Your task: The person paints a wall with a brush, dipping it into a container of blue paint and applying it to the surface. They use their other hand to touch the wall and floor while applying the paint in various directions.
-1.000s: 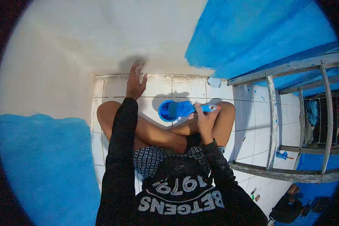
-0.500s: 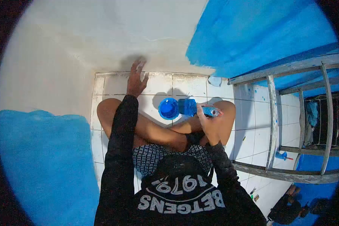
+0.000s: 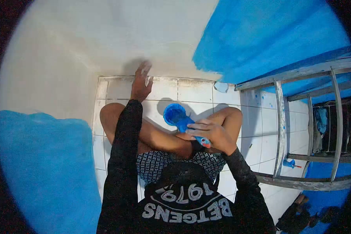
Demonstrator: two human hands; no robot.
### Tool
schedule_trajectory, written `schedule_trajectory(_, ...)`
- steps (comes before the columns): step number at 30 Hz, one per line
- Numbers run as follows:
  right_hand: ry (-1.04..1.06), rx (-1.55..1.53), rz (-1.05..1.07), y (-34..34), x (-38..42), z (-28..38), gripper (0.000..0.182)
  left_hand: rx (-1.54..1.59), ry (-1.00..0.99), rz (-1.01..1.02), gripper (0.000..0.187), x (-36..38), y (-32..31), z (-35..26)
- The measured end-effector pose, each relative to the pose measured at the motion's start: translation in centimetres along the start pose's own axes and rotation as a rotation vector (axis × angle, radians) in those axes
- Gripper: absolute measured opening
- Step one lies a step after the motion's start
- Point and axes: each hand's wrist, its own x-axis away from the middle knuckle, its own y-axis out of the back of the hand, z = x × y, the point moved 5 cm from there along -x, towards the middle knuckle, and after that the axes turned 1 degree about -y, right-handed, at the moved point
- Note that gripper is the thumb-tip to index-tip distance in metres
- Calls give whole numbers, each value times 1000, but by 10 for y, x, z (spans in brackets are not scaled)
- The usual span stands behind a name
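Observation:
In the head view, my right hand grips a blue-smeared paintbrush by its handle. Its bristle end points away from me and overlaps the near rim of a small blue paint pot. The pot stands on the white floor tiles between my crossed legs and the wall. My left hand reaches forward to the foot of the pale wall, its fingers stretched and the thumb apart, holding nothing.
Blue paint covers part of the wall on the right and lower left. A worn wooden ladder stands close on my right. Beyond its rungs lies another blue-painted brush. A pale scrap sits at the wall's base.
My right hand has moved left and toward me, swinging the paintbrush from lying sideways beside the pot to slanting over its rim. The left hand stays in place.

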Motion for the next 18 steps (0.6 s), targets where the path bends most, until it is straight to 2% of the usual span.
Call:
schedule_trajectory(2,36,192,157,-6,6,2,52,-37,-2,-2,58,0,-1,1)
schedule_trajectory(7,-12,48,-12,12,9,-1,53,1,36,3,56,0,-1,0)
schedule_trajectory(9,-104,-144,-372,32,9,-8,39,6,17,-2,56,2,-3,1)
schedule_trajectory(10,-91,-128,-386,31,9,-9,39,6,10,-1,55,-1,0,-2)
schedule_trajectory(12,-564,-607,-807,29,26,-40,19,27,-58,-43,54,-4,7,-9)
schedule_trajectory(13,-647,-604,-843,52,17,-29,25,20,-47,-28,54,-3,6,-7)
schedule_trajectory(14,-633,-601,-856,54,13,-33,25,14,-36,-11,54,-3,4,-6)
schedule_trajectory(16,-595,-1198,-1205,47,17,-54,30,-5,-74,-27,51,-4,6,-10)
schedule_trajectory(18,-540,-1273,-1225,56,9,-54,34,74,-48,-47,48,-5,10,-13)
